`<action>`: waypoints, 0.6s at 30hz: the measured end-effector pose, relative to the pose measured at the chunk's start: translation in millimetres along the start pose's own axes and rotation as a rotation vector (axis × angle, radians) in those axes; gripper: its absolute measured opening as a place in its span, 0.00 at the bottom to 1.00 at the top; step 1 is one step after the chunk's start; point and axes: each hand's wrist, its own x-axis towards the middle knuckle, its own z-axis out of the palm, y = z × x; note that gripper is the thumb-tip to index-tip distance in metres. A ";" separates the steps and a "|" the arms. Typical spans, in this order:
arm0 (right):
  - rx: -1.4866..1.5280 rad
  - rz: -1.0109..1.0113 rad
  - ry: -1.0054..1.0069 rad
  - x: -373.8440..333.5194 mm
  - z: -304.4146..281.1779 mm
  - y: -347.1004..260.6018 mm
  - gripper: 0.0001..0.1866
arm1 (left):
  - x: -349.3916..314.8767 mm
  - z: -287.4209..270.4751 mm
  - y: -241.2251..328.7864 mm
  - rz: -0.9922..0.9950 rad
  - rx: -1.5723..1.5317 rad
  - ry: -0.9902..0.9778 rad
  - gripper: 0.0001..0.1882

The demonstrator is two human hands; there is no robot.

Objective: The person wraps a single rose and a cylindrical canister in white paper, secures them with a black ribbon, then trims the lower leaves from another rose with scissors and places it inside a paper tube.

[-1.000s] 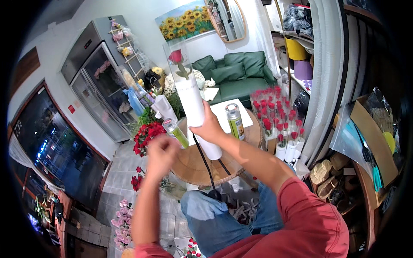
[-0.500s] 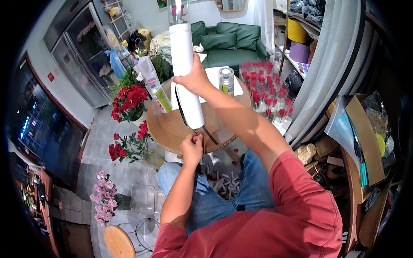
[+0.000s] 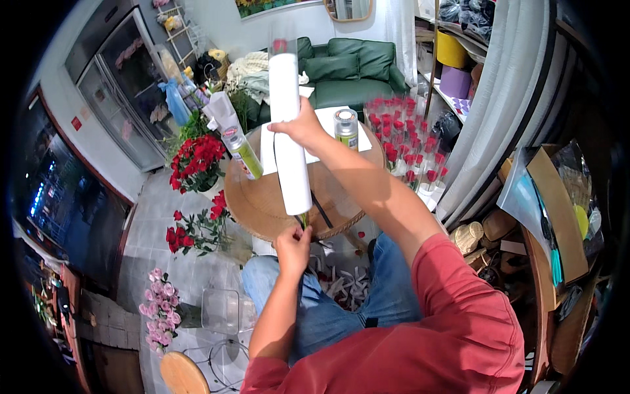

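Note:
A single red rose (image 3: 280, 46) in a clear sleeve shows at the top of a long white paper wrap (image 3: 293, 171). My right hand (image 3: 302, 128) is closed round the middle of the wrap and holds it tilted over the round table. A black ribbon (image 3: 321, 211) runs down the wrap's left side from my right thumb; another length of it hangs past the wrap's lower end. Below the wrap, my left hand (image 3: 293, 248) pinches the green stem end (image 3: 304, 220); whether the ribbon is also between its fingers is hidden.
Two spray cans, one left (image 3: 243, 154) and one right (image 3: 346, 128), stand on the round wooden table (image 3: 252, 207). Sleeved red roses (image 3: 403, 131) crowd the right side. Red roses (image 3: 197, 157) and pink roses (image 3: 159, 308) stand left. A wooden stool (image 3: 184, 373) is at lower left.
The wrapped rose has come down and toward me in my right hand. My left hand has dropped slightly, and green stem now shows between it and the wrap.

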 end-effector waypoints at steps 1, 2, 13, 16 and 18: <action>0.076 0.068 -0.032 -9.8 2.5 2.0 0.47 | -9.7 -2.2 -0.9 0.003 0.001 0.001 0.15; 0.078 0.067 -0.033 -17.7 4.0 3.7 0.47 | -18.1 -3.7 -2.7 -0.038 -0.045 0.032 0.15; 0.256 0.609 -0.117 -62.7 -28.6 88.1 0.36 | -76.5 1.3 -1.2 -0.144 -0.085 0.010 0.15; 0.080 0.664 -0.102 -61.2 -28.1 102.4 0.34 | -79.2 -0.7 3.2 -0.174 -0.082 0.000 0.15; -0.078 0.642 -0.106 -62.4 -27.4 107.2 0.34 | -79.4 -1.5 -0.3 -0.211 -0.042 -0.008 0.14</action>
